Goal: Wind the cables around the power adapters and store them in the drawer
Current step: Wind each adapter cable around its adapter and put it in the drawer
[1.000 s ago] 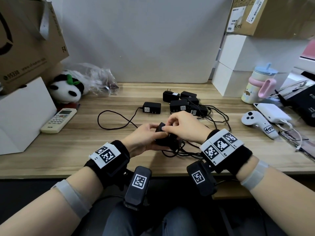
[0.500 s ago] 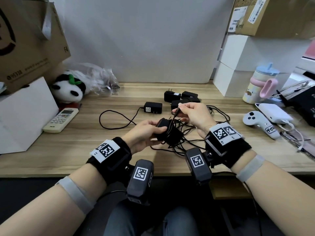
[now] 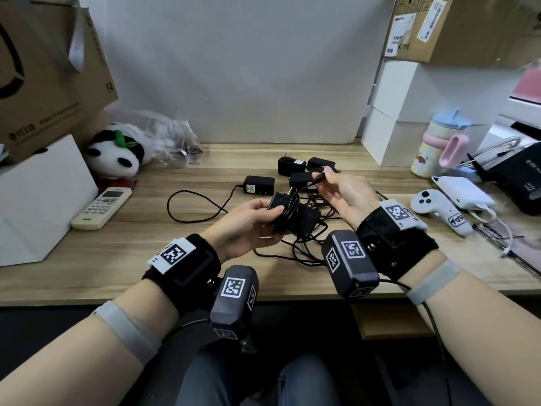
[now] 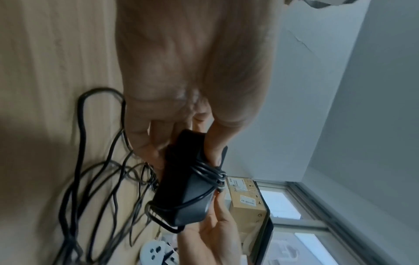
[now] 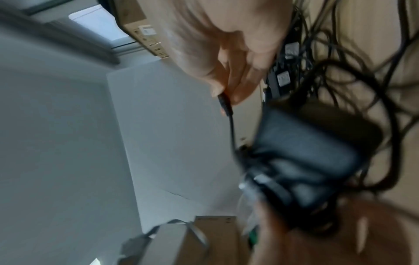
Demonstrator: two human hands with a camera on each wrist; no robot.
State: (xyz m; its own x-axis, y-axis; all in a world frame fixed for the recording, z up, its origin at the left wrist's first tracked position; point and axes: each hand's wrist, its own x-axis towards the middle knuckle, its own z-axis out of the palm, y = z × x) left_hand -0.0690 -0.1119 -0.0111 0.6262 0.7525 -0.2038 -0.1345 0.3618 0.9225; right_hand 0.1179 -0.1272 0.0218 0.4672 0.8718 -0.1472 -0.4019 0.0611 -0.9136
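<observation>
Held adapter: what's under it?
Under the held adapter, a tangle of loose black cables lies on the desk. The left hand hides the adapter's underside.

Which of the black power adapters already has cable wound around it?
The black power adapter gripped in the left hand; cable loops circle its body. The other black adapters lie on the wooden desk, none visibly wrapped.
</observation>
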